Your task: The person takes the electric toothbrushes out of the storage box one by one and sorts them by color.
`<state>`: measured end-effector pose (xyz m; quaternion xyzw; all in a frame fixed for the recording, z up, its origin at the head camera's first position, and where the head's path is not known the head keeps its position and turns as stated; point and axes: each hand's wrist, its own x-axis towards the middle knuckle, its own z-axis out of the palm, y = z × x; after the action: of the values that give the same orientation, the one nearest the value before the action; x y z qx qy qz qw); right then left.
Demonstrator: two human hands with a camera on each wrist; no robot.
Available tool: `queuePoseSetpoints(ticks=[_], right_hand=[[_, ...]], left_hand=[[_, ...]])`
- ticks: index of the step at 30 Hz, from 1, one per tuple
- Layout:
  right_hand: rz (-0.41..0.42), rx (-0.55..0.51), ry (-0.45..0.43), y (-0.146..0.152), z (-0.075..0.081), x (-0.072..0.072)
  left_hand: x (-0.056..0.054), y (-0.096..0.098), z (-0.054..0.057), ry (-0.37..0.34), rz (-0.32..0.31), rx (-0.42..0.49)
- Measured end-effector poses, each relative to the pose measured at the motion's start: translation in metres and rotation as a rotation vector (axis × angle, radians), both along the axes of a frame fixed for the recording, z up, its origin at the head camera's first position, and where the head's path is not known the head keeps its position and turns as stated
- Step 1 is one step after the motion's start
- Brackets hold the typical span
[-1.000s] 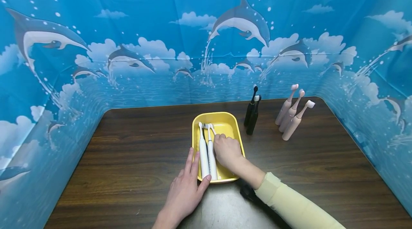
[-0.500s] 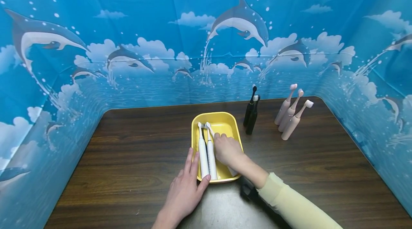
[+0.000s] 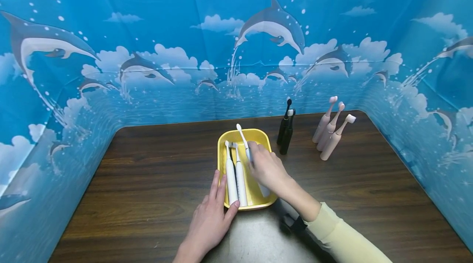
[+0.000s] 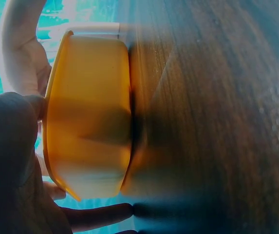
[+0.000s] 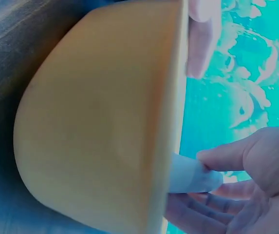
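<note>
- Head view: your right hand grips a white toothbrush.
- Your left hand, fingers straight, touches the yellow tray beneath your right.

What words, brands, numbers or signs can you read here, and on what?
None can be read.
Right one of two white plastic toothbrushes lying in the rounded yellow plastic tray: tiny marks, too small to read.
Upright black toothbrushes, upright pale-pink toothbrushes: no legible lettering.
Blue dolphin-printed cloth: pictures, no legible words.
</note>
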<state>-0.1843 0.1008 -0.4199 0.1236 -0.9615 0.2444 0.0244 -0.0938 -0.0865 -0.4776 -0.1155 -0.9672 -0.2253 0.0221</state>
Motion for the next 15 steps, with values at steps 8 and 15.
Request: queuePoseSetpoints(ticks=[8,15], right_hand=[[0.007,-0.209,0.083,0.021,0.01,0.004],[0.074,-0.379,0.222,0.047,0.014,0.012]], left_hand=[[-0.001,0.001,0.0,0.004,-0.003,0.005],[-0.001,0.0,-0.001,0.02,-0.002,0.005]])
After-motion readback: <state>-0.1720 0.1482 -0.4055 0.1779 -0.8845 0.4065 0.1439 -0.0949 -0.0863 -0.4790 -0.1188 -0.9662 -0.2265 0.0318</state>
